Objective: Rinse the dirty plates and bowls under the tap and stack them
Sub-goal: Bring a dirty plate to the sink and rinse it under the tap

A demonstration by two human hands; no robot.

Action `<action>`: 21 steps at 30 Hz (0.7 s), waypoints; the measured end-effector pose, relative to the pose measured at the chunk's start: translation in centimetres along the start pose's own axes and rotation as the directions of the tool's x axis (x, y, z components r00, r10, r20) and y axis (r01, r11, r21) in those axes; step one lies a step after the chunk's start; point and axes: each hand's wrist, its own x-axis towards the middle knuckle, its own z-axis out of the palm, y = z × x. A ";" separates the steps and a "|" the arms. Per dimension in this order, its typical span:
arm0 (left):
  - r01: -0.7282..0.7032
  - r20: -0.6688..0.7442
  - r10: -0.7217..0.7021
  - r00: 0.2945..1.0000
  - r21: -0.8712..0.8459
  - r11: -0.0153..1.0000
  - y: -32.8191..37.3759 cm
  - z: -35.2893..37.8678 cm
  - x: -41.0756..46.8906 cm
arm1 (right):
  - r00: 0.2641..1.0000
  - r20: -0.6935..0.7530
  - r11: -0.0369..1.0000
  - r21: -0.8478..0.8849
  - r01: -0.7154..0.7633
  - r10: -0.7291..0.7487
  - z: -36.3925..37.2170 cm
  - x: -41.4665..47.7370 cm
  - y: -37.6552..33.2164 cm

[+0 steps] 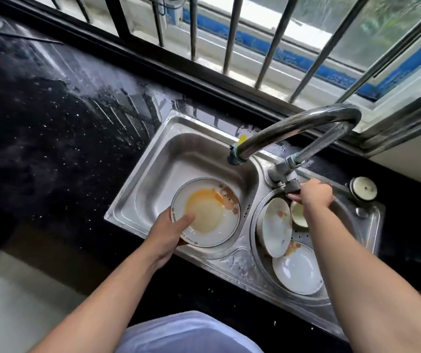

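Note:
My left hand (170, 231) grips a white dirty plate (212, 220) by its near-left rim, thumb on its face, over the left sink basin (178, 154). The plate carries an orange-yellow sauce stain and brown marks. My right hand (312, 194) is closed on the tap handle (292, 187) at the base of the curved steel tap (293, 127). The tap's spout (236, 159) hangs over the left basin; no water stream shows. In the round right basin (257, 250) a stained plate (276, 225) leans upright, another plate (297, 268) lies flat, and a small bowl (298, 214) sits behind my wrist.
Wet black speckled counter (51, 136) spreads to the left of the sink. A round white sink plug (364, 188) sits at the right back. A barred window (229, 34) runs behind the sink. A pale plastic bin liner (189, 332) is below, close to my body.

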 end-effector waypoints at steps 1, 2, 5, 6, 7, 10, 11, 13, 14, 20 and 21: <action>0.008 -0.003 -0.008 1.000 -0.007 1.000 0.0 0.1 0.2 | 0.999 -0.012 0.998 0.056 -0.039 0.039 0.1 -0.5 0.0; 0.014 -0.004 -0.014 1.000 -0.011 1.000 0.0 0.2 0.4 | 0.999 0.006 0.994 0.097 -0.042 0.042 0.2 -0.5 0.0; 0.024 -0.009 -0.024 1.000 -0.014 1.000 0.1 0.4 1.1 | 0.991 0.018 0.952 0.277 -0.131 0.131 0.9 0.1 0.3; 0.026 -0.011 -0.026 1.000 -0.014 1.000 0.1 0.4 1.3 | 0.990 0.077 0.923 0.357 -0.140 0.120 0.9 0.1 0.3; 0.030 -0.010 -0.030 1.000 -0.015 0.999 0.1 0.4 1.5 | 0.987 0.094 0.904 0.398 -0.156 0.129 0.8 0.3 0.6; 0.048 0.009 -0.048 0.999 -0.022 0.999 0.1 0.4 2.2 | 0.986 0.067 0.816 0.553 -0.166 0.155 0.4 -0.5 1.0; 0.051 0.010 -0.051 0.999 -0.025 0.998 0.1 0.4 2.4 | 0.979 0.107 0.778 0.594 -0.205 0.176 0.2 -1.0 1.0; 0.052 0.012 -0.052 0.999 -0.028 0.998 0.3 0.3 2.9 | 0.959 0.214 0.729 0.624 -0.282 0.188 -0.1 -2.5 1.3; 0.052 0.019 -0.052 0.998 -0.029 0.998 0.3 0.3 3.1 | 0.954 0.233 0.740 0.605 -0.293 0.187 -0.2 -3.5 1.6; 0.061 0.041 -0.060 0.997 -0.018 0.998 0.8 -0.2 4.2 | 0.943 0.077 0.925 0.234 0.298 -0.324 1.3 -13.5 3.6; 0.052 0.040 -0.052 0.998 -0.007 0.999 0.8 -0.2 4.4 | 0.898 0.089 0.890 0.203 0.407 -0.431 1.8 -14.8 3.3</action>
